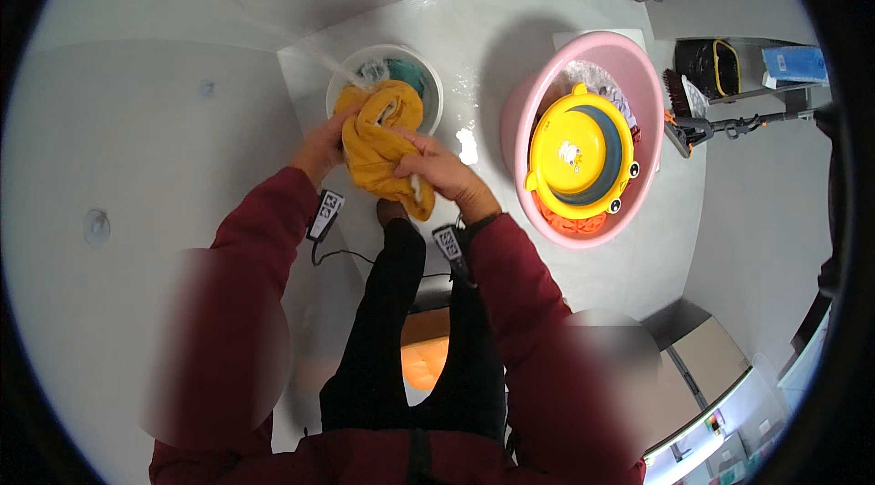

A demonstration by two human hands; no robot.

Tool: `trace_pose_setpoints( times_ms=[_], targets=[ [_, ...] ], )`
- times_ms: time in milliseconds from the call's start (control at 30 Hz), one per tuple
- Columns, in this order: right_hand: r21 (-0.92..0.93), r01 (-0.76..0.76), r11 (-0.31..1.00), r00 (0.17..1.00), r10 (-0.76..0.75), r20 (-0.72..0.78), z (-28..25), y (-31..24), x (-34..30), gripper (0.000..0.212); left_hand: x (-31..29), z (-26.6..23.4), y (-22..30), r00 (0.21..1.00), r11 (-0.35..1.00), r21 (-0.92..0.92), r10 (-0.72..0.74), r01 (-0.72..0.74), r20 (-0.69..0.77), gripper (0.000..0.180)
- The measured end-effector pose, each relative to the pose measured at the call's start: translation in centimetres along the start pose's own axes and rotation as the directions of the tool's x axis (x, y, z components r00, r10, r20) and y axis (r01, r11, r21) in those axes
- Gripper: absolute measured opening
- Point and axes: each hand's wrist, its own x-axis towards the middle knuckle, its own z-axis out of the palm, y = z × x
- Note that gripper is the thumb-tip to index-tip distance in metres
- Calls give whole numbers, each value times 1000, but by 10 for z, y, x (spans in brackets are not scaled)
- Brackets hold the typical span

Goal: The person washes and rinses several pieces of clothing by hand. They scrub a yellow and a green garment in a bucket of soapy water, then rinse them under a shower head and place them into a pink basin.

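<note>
Both hands grip a wet mustard-yellow cloth (381,140) bunched over a small white basin (428,84). My left hand (321,146) holds its left side near the basin's rim. My right hand (442,173) clasps the lower right part, with the cloth's end hanging below it. A thin stream of water (314,55) runs from the upper left into the basin, where teal fabric (408,73) shows. Dark red sleeves cover both forearms, each with a small black device at the wrist.
A pink tub (638,75) on the right holds a yellow collapsible basin (579,155) over orange and pale laundry. A brush and a long-handled tool (720,128) lie beyond it. An orange stool (424,359) shows between my legs. A white wall curves on the left.
</note>
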Motion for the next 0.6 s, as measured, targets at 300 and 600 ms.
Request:
trace_pose_setpoints(
  times_ms=[300, 600],
  targets=[
    [-783, -239, 574, 561, -576, -594, -19, 20, 32, 68, -10, 14, -7, 796, 658, -699, -566, 280, -214, 32],
    [-283, 282, 917, 876, -366, -314, -9, 38, 51, 55, -11, 25, 31, 935, 590, -773, -354, 235, 14, 47]
  ],
)
